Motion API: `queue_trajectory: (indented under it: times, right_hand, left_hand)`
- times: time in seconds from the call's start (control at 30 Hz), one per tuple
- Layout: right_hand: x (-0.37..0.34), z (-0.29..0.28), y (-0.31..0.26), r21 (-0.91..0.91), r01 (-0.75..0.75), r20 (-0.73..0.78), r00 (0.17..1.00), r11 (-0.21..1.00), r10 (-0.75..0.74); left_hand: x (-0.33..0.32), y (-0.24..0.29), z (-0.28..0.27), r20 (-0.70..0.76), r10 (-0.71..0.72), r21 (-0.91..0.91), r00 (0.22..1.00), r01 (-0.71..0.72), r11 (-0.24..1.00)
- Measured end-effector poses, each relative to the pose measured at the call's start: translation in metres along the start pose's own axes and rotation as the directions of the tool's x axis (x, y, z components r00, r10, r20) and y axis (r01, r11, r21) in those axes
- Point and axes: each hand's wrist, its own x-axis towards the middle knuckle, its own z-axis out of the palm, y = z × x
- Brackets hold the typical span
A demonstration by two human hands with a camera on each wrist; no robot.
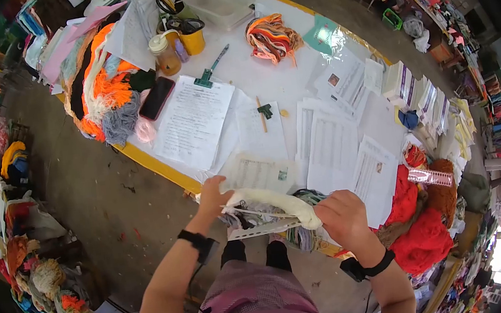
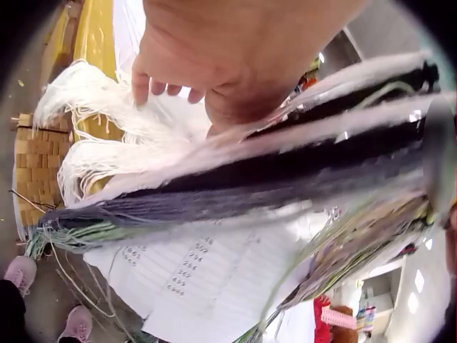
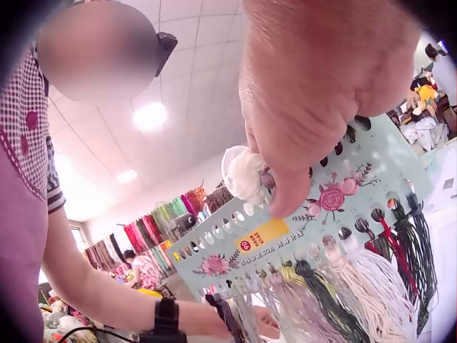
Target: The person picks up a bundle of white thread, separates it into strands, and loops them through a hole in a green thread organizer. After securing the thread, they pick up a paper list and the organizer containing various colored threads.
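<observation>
A thick white yarn skein (image 1: 268,199) stretches between both hands at the table's near edge. My left hand (image 1: 211,199) holds its left part; in the left wrist view loose white yarn ends (image 2: 100,107) spread beside the fingers. My right hand (image 1: 345,217) grips the other end, where a white bulge (image 3: 244,175) shows by the thumb in the right wrist view. That hand also holds a pale blue-green thread card (image 3: 332,204) with rose prints and a row of holes. Dark, green, cream and red thread bundles (image 3: 371,286) hang from the holes.
Printed sheets (image 1: 330,147) cover the table's middle. A phone (image 1: 157,98), a clipped handwritten list (image 1: 194,126) and orange yarn (image 1: 108,89) lie left. Multicoloured thread (image 1: 274,37) is at the back, red yarn (image 1: 421,242) at the right. A woven basket (image 2: 39,168) stands below the table edge.
</observation>
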Motion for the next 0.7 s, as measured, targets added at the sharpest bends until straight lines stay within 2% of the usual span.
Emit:
queue_trajectory:
  times: [0.03, 0.1, 0.13, 0.2, 0.27, 0.33, 0.37, 0.4, 0.47, 0.5, 0.53, 0.57, 0.6, 0.63, 0.67, 0.7]
  right_hand:
    - [-0.004, -0.002, 0.000, 0.003, -0.005, 0.008, 1.000, 1.000, 0.005]
    - [-0.010, -0.010, 0.000, -0.025, -0.021, -0.027, 0.999, 0.999, 0.020]
    - [-0.013, -0.018, 0.000, -0.023, -0.019, -0.027, 0.999, 1.000, 0.019]
    - [-0.021, -0.037, -0.005, -0.095, -0.044, -0.098, 0.995, 0.994, 0.035]
    - [-0.037, -0.062, -0.008, -0.124, -0.078, -0.140, 0.988, 0.989, 0.060]
    - [-0.051, -0.080, -0.009, -0.157, -0.116, -0.186, 0.979, 0.981, 0.086]
    - [-0.059, -0.088, -0.009, -0.209, -0.132, -0.198, 0.976, 0.969, 0.090]
    - [-0.064, -0.092, -0.009, -0.260, -0.149, -0.210, 0.973, 0.954, 0.095]
    - [-0.072, -0.093, -0.006, -0.282, -0.161, -0.233, 0.968, 0.946, 0.096]
    - [-0.076, -0.093, -0.002, -0.274, -0.139, -0.220, 0.972, 0.952, 0.078]
    - [-0.080, -0.093, 0.002, -0.264, -0.116, -0.207, 0.976, 0.958, 0.061]
    - [-0.085, -0.094, 0.005, -0.265, -0.121, -0.209, 0.976, 0.957, 0.065]
    - [-0.091, -0.094, 0.007, -0.264, -0.136, -0.221, 0.972, 0.955, 0.077]
    - [-0.097, -0.094, 0.009, -0.261, -0.150, -0.233, 0.968, 0.954, 0.089]
    - [-0.102, -0.094, 0.010, -0.256, -0.155, -0.235, 0.967, 0.954, 0.094]
    - [-0.106, -0.094, 0.011, -0.255, -0.168, -0.250, 0.963, 0.952, 0.103]
  left_hand:
    - [-0.002, 0.002, 0.015, 0.007, -0.005, -0.003, 1.000, 0.005, 1.000]
    - [-0.002, 0.031, 0.033, -0.269, 0.052, 0.117, 0.962, -0.021, 0.993]
    - [-0.002, 0.045, 0.034, -0.270, 0.050, 0.118, 0.962, -0.018, 0.993]
    - [-0.003, 0.077, 0.024, -0.056, 0.057, 0.357, 0.997, -0.033, 0.933]
    - [-0.001, 0.070, 0.037, -0.077, 0.076, 0.405, 0.994, -0.038, 0.914]
    - [0.002, 0.067, 0.043, -0.089, 0.183, 0.462, 0.979, -0.122, 0.878]
    - [0.002, 0.070, 0.047, -0.091, 0.188, 0.384, 0.978, -0.140, 0.913]
    - [0.004, 0.073, 0.050, -0.091, 0.192, 0.385, 0.977, -0.144, 0.912]
    - [0.010, 0.078, 0.057, 0.200, 0.087, -0.041, 0.976, -0.081, 0.996]
    - [0.016, 0.081, 0.055, 0.476, 0.057, -0.453, 0.878, 0.188, 0.872]
    - [0.020, 0.080, 0.049, 0.477, 0.062, -0.452, 0.876, 0.185, 0.873]
    - [0.021, 0.081, 0.037, 0.630, 0.160, -0.593, 0.760, 0.338, 0.731]
    - [0.022, 0.087, 0.025, 0.730, 0.290, -0.655, 0.619, 0.511, 0.557]
    - [0.026, 0.096, 0.015, 0.744, 0.167, -0.636, 0.648, 0.607, 0.477]
    - [0.029, 0.094, 0.022, 0.747, 0.162, -0.631, 0.645, 0.610, 0.480]
    - [0.032, 0.087, 0.035, 0.656, -0.044, -0.668, 0.754, 0.606, 0.431]
